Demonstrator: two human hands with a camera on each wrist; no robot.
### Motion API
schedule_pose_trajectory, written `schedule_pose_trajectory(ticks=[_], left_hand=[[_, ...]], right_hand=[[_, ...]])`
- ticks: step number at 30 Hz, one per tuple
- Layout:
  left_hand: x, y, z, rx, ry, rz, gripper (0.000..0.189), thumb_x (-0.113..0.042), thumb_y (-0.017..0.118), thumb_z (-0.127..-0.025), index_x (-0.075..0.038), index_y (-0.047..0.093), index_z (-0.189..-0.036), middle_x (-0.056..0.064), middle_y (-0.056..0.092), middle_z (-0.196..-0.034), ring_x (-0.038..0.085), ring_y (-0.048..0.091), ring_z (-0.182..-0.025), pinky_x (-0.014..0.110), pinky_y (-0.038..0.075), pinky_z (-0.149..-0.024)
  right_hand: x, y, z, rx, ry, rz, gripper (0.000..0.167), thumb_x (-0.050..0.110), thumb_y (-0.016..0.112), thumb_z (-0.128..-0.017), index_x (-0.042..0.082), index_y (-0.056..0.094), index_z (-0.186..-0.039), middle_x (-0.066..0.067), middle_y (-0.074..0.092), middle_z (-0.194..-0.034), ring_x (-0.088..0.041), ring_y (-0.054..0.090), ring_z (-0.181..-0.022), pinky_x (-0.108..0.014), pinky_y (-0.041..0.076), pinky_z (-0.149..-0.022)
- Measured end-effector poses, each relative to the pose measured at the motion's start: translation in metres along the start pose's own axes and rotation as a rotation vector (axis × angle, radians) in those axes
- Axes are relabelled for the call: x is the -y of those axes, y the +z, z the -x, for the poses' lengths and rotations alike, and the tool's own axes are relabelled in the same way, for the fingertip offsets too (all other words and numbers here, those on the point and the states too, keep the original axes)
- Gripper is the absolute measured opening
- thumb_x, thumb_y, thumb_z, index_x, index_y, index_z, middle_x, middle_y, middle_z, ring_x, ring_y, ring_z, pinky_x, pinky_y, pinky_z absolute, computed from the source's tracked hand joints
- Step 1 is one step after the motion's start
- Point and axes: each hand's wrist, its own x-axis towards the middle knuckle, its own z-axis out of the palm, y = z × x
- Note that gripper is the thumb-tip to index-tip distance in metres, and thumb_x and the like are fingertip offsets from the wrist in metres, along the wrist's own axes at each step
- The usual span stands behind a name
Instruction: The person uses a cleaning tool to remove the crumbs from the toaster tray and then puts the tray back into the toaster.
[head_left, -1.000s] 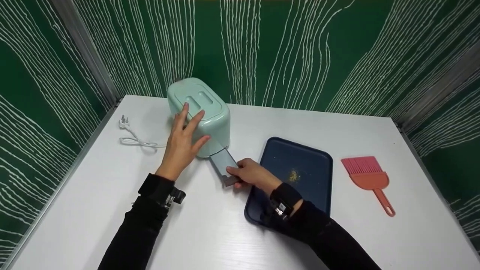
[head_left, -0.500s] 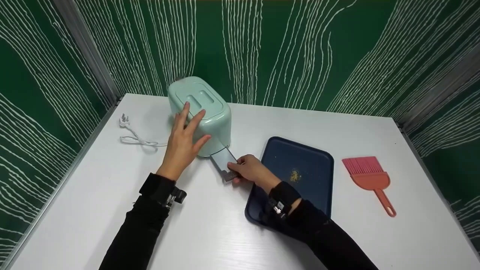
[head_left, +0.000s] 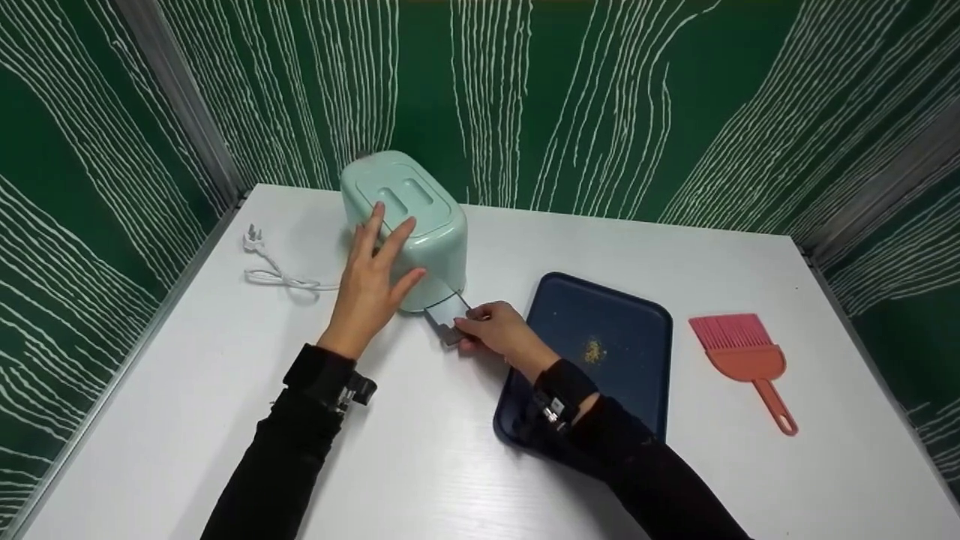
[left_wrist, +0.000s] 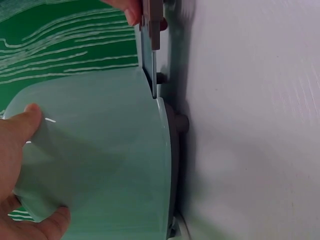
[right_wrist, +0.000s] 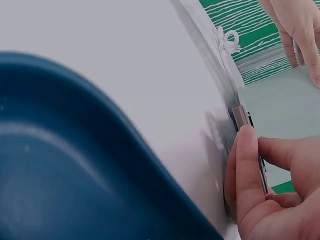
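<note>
A mint-green toaster point(head_left: 444, 259) with a covered top stands on the white table at the back left. My left hand point(head_left: 366, 289) rests with spread fingers on its top edge and side; the left wrist view shows fingertips against the toaster body point(left_wrist: 105, 155). From the toaster's lower front end sticks out a flat grey crumb tray point(head_left: 442, 313) with a brownish handle point(right_wrist: 240, 116). My right hand point(head_left: 501, 334) pinches this handle between thumb and fingers. The inner part of the crumb tray is hidden inside the toaster.
Right of the toaster lies a dark blue tray point(head_left: 637, 322) with yellowish crumbs point(head_left: 594, 350) on it, partly under my right forearm. Farther right is a small pink-and-orange brush point(head_left: 746, 360). A white cord with a plug point(head_left: 259, 259) lies left of the toaster. Green walls enclose the table.
My right hand has pushed the crumb tray farther into the toaster, so less of it sticks out. My left hand keeps its place on the toaster.
</note>
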Motion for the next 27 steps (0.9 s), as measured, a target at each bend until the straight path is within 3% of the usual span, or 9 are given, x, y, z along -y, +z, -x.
schedule_pose_trajectory(ticks=[6,9,12,15,21,27], left_hand=[[-0.001,0.0006,-0.0004,-0.003,-0.005,-0.007,0.069,-0.034,0.078,-0.098,-0.023,0.049,-0.16,0.02,0.02,-0.178,0.057,0.023,-0.161,0.067,0.029,-0.128],[-0.0018,0.0013,-0.0005,-0.001,-0.009,-0.014,0.069,-0.035,0.079,-0.098,-0.023,0.049,-0.16,0.02,0.02,-0.178,0.059,0.024,-0.159,0.07,0.032,-0.126],[-0.0028,0.0014,-0.0005,0.002,-0.009,-0.02,0.069,-0.035,0.078,-0.099,-0.023,0.049,-0.16,0.02,0.021,-0.178,0.059,0.025,-0.159,0.07,0.034,-0.124],[-0.0033,0.001,-0.0002,0.003,-0.009,-0.026,0.068,-0.035,0.078,-0.099,-0.023,0.049,-0.16,0.02,0.021,-0.178,0.058,0.025,-0.159,0.07,0.034,-0.125],[-0.0017,0.0009,-0.0002,0.018,-0.024,-0.027,0.069,-0.037,0.076,-0.1,-0.025,0.047,-0.161,0.018,0.018,-0.179,0.057,0.023,-0.16,0.068,0.032,-0.126],[-0.0004,0.0004,0.0006,0.02,-0.032,-0.031,0.07,-0.038,0.077,-0.099,-0.026,0.047,-0.161,0.018,0.016,-0.18,0.06,0.022,-0.159,0.07,0.033,-0.124]], right_hand=[[0.0033,0.0018,-0.0037,0.006,0.025,-0.117,0.044,0.009,0.074,-0.101,-0.008,0.059,-0.139,-0.004,0.073,-0.097,-0.004,0.071,-0.073,-0.017,0.056,-0.071],[0.0018,0.0023,-0.0057,0.002,0.041,-0.18,0.038,0.005,0.075,-0.1,-0.008,0.063,-0.133,-0.007,0.075,-0.101,-0.005,0.074,-0.074,-0.018,0.059,-0.071],[-0.0008,0.0015,-0.0077,-0.003,0.061,-0.217,0.025,0.006,0.076,-0.099,-0.006,0.068,-0.12,-0.006,0.078,-0.091,-0.006,0.077,-0.072,-0.018,0.06,-0.07],[-0.0031,-0.0006,-0.0086,-0.012,0.077,-0.17,0.019,0.013,0.08,-0.098,0.0,0.069,-0.107,-0.002,0.077,-0.076,-0.006,0.077,-0.067,-0.017,0.057,-0.069],[-0.0046,-0.0058,-0.0064,-0.036,0.066,0.111,0.031,0.038,0.083,-0.096,0.01,0.074,-0.085,0.006,0.069,-0.061,-0.004,0.065,-0.063,-0.022,0.042,-0.065],[-0.0007,-0.0058,-0.0073,0.045,0.097,0.029,0.032,0.035,0.077,-0.101,0.003,0.08,-0.098,0.0,0.078,-0.071,-0.005,0.075,-0.066,-0.018,0.048,-0.066]])
